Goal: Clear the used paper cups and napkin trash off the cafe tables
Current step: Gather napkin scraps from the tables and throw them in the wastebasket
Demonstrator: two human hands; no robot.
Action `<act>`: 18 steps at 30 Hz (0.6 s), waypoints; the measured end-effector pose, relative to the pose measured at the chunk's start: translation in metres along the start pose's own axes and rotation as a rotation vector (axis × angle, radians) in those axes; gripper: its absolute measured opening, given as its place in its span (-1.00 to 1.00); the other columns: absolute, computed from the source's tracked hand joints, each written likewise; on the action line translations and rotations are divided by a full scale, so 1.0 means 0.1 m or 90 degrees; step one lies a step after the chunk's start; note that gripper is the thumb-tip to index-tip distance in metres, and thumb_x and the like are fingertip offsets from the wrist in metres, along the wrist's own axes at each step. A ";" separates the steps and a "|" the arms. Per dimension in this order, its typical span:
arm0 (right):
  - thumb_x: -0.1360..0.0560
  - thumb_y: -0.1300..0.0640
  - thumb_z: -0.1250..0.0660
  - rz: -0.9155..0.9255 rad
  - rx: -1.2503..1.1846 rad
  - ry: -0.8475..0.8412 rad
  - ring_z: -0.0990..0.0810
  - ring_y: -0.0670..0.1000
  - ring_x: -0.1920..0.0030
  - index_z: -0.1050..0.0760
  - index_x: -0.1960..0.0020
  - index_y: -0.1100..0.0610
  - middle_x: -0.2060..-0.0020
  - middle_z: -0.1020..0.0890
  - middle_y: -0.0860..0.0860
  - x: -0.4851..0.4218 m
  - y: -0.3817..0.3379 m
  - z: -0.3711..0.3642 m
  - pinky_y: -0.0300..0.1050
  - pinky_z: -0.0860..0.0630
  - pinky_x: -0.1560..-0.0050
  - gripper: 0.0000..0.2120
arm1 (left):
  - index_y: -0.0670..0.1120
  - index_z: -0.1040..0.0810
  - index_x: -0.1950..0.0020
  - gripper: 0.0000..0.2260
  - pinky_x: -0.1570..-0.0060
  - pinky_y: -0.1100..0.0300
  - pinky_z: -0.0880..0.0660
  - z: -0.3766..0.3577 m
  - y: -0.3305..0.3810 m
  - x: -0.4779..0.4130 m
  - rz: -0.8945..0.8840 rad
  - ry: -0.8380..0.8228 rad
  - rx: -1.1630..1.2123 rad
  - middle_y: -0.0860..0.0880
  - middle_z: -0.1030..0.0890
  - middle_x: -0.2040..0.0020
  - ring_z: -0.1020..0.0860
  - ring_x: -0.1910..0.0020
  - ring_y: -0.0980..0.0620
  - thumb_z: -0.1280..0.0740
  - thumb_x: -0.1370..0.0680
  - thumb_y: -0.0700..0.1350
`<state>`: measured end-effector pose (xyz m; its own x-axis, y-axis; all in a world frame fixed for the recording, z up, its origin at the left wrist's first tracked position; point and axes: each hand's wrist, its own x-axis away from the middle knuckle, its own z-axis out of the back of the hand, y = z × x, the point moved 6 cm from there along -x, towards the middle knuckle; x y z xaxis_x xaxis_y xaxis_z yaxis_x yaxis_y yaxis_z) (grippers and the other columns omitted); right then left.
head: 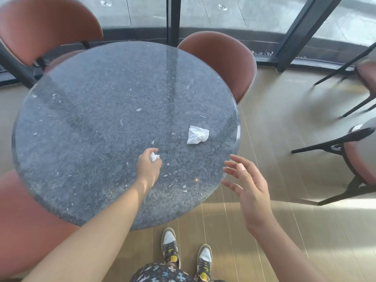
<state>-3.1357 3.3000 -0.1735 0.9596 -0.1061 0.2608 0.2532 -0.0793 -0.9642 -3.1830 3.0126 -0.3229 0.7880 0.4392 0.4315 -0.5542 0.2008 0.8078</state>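
Note:
A round dark speckled stone table (91, 119) fills the middle of the view. My left hand (148, 166) reaches over its near right part and is closed around a small crumpled white napkin (154, 156). A larger crumpled white napkin (197, 134) lies on the table to the right of and beyond that hand. My right hand (247, 186) hovers at the table's near right edge, fingers spread, palm facing left, holding nothing. No paper cups are visible.
Reddish-brown chairs stand around the table: far left (44, 25), far right (225, 62), near left (24, 220). More chairs with black legs (358, 155) stand at the right. Glass walls with black frames (173, 19) run behind. My feet (187, 251) stand on wooden floor.

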 end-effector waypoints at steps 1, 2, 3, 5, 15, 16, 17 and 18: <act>-0.55 -0.03 -0.29 0.003 -0.007 -0.001 -0.67 0.02 -0.14 -0.61 -0.28 0.11 -0.18 -0.67 0.15 -0.02 -0.04 -0.01 0.09 -0.67 -0.13 -0.62 | 0.02 -0.56 -0.23 -0.75 0.22 0.06 -0.59 0.05 0.11 0.12 0.014 0.001 0.083 -0.22 -0.61 -0.15 -0.56 0.22 -0.04 -0.26 -0.64 -0.25; -0.56 -0.03 -0.29 0.006 -0.015 -0.002 -0.66 0.02 -0.15 -0.61 -0.29 0.12 -0.19 -0.67 0.16 -0.04 -0.08 -0.02 0.13 -0.67 -0.14 -0.62 | -0.02 -0.57 -0.17 -0.78 0.09 -0.02 -0.62 0.10 0.21 0.25 0.026 0.002 0.159 -0.24 -0.63 -0.10 -0.58 0.21 -0.03 -0.25 -0.64 -0.27; -0.56 -0.02 -0.30 0.011 -0.022 -0.004 -0.65 0.03 -0.16 -0.61 -0.29 0.12 -0.20 -0.66 0.17 -0.05 -0.11 -0.02 0.15 -0.66 -0.14 -0.62 | -0.06 -0.58 -0.11 -0.80 0.04 -0.02 -0.62 0.14 0.31 0.38 0.033 -0.001 0.225 -0.25 -0.64 -0.05 -0.59 0.21 -0.02 -0.23 -0.65 -0.30; -0.58 -0.01 -0.29 0.026 -0.039 -0.005 -0.64 0.05 -0.18 -0.60 -0.30 0.12 -0.22 -0.65 0.19 -0.04 -0.17 0.00 0.19 -0.67 -0.16 -0.63 | -0.14 -0.57 0.01 -0.77 0.15 0.14 -0.60 0.22 0.45 0.64 0.048 -0.028 0.364 -0.21 -0.63 0.01 -0.59 0.22 0.00 -0.16 -0.64 -0.37; -0.57 -0.01 -0.31 0.051 -0.040 -0.002 -0.64 0.06 -0.19 -0.59 -0.30 0.11 -0.19 -0.65 0.15 -0.13 -0.21 0.00 0.21 -0.67 -0.17 -0.64 | -0.10 -0.54 0.12 -0.81 0.43 0.28 -0.47 0.39 0.80 1.07 0.090 -0.113 0.657 -0.07 -0.62 0.16 -0.53 0.31 0.06 -0.25 -0.67 -0.13; -0.56 -0.03 -0.34 0.052 -0.035 -0.005 -0.64 0.06 -0.19 -0.60 -0.30 0.08 -0.19 -0.65 0.15 -0.17 -0.21 -0.04 0.17 -0.67 -0.17 -0.64 | -0.10 -0.54 0.10 -0.83 0.43 0.28 -0.46 0.41 0.82 1.05 0.082 -0.107 0.653 -0.06 -0.61 0.16 -0.53 0.31 0.06 -0.26 -0.67 -0.13; -0.53 -0.08 -0.37 0.051 -0.028 -0.009 -0.64 0.04 -0.19 -0.60 -0.28 0.05 -0.20 -0.65 0.14 -0.23 -0.20 -0.08 0.13 -0.67 -0.16 -0.62 | -0.10 -0.54 0.09 -0.85 0.43 0.28 -0.46 0.42 0.85 1.03 0.075 -0.103 0.650 -0.06 -0.61 0.16 -0.54 0.31 0.07 -0.28 -0.66 -0.14; -0.50 -0.12 -0.39 0.050 -0.016 -0.012 -0.64 0.02 -0.18 -0.61 -0.27 0.01 -0.18 -0.66 0.11 -0.32 -0.17 -0.12 0.10 -0.67 -0.16 -0.61 | -0.10 -0.54 0.08 -0.87 0.42 0.28 -0.46 0.44 0.86 1.00 0.069 -0.098 0.645 -0.06 -0.61 0.16 -0.54 0.31 0.07 -0.29 -0.66 -0.14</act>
<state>-3.1722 3.2926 -0.1649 0.9787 -0.0937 0.1825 0.1735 -0.0965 -0.9801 -3.1401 3.0356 -0.1922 0.8125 0.2795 0.5116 -0.1944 -0.6975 0.6897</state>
